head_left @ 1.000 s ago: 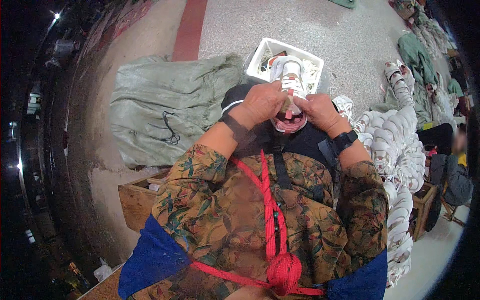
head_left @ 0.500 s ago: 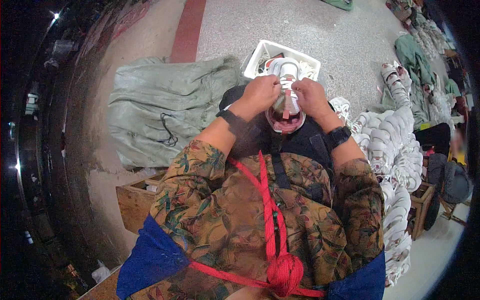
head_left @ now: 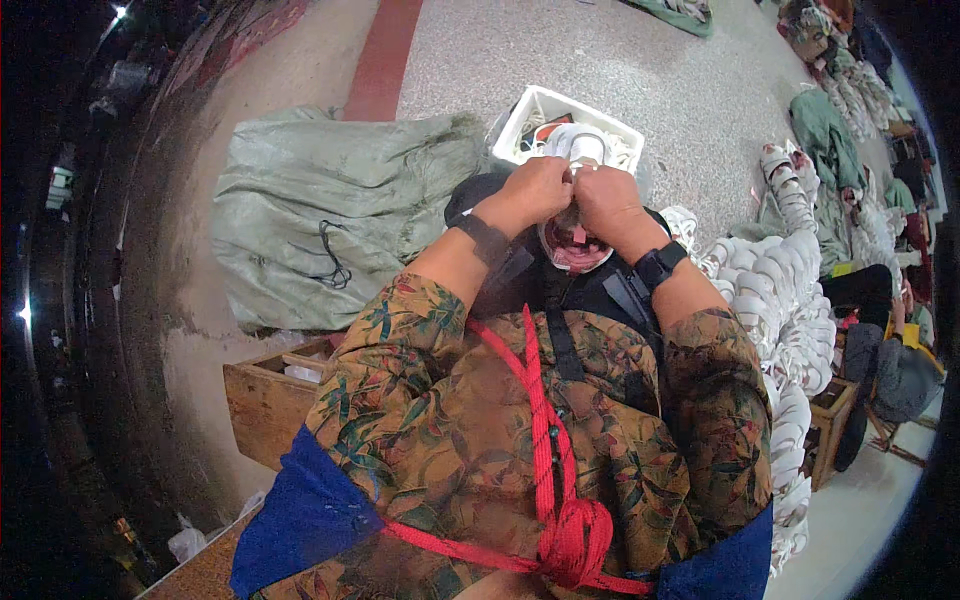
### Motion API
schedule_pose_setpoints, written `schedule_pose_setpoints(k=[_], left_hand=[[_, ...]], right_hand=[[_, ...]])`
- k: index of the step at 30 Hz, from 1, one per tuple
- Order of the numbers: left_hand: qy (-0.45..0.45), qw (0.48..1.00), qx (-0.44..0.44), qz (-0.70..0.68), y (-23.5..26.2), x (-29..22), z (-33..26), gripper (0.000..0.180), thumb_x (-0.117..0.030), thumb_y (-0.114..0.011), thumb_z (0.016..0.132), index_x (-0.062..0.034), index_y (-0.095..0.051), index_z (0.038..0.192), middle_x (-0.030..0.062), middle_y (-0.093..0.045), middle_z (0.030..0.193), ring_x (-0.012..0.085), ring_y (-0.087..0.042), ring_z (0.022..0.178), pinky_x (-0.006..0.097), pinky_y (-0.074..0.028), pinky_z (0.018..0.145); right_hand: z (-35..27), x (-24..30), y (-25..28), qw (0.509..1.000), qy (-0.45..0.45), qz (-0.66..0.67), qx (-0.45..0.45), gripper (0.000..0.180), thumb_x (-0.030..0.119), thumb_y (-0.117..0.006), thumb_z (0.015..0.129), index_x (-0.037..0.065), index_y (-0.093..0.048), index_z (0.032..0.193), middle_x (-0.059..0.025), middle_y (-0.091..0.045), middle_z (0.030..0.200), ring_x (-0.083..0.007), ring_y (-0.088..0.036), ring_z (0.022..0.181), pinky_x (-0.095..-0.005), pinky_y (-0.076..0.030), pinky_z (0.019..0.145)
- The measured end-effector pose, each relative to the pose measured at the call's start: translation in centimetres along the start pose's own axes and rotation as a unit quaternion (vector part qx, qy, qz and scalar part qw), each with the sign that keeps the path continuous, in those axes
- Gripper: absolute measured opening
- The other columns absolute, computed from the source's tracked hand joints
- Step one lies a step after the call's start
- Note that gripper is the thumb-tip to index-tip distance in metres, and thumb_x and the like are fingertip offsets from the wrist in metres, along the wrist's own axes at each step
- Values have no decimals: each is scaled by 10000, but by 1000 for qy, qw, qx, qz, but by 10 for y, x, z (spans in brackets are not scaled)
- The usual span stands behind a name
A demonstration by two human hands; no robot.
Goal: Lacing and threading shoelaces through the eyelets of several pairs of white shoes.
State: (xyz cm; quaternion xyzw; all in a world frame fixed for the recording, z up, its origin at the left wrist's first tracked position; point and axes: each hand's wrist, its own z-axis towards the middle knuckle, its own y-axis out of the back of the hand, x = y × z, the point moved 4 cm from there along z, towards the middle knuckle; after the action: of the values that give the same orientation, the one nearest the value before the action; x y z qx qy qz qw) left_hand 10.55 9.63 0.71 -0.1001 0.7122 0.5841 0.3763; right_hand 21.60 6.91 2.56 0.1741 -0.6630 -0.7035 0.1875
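Note:
My left hand (head_left: 535, 192) and my right hand (head_left: 606, 203) are closed side by side around a white shoe-shaped piece (head_left: 578, 247) with a red inside, held upright over my lap. Its white upper end (head_left: 584, 146) sticks out above my knuckles. A dark band circles my left wrist and a black watch (head_left: 660, 266) sits on my right wrist. Right behind my hands stands a white plastic basket (head_left: 531, 110) with white pieces in it. My fingers hide most of the held piece.
A large green woven sack (head_left: 330, 210) lies flat on the floor to the left. Long stacks of white pieces (head_left: 790, 300) run along my right. A wooden crate (head_left: 268, 395) sits at my lower left. Another seated person (head_left: 890, 350) is at the far right.
Both hands have drawn closer together and shifted slightly up over the piece; more of its red inside is covered than a second ago.

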Motion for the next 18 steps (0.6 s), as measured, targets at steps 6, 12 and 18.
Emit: schedule_pose_setpoints(k=[6,12,18], left_hand=[[-24,997,18,-76,-3,9,-3,203,-150,-593,720,-1,-629,853,188,-644,829,317,-634,774,387,-493,696],[47,963,79,-253,-9,26,-4,200,-159,-570,722,35,-607,750,171,-622,666,248,-632,569,367,-498,518],[18,975,24,-220,-11,32,3,213,-163,-535,748,40,-602,751,156,-615,652,221,-608,520,340,-484,477]], right_hand=[[-16,-20,-20,971,-155,121,-138,150,118,-633,660,46,-584,783,-149,-610,660,-341,-617,642,-403,-487,563],[-30,-53,-46,834,-249,479,-116,201,60,-591,680,37,-551,877,-168,-573,669,-341,-580,643,-416,-453,581],[-13,-18,-5,979,-101,173,-24,192,51,-593,699,45,-569,890,-187,-612,734,-345,-617,743,-424,-493,656]])
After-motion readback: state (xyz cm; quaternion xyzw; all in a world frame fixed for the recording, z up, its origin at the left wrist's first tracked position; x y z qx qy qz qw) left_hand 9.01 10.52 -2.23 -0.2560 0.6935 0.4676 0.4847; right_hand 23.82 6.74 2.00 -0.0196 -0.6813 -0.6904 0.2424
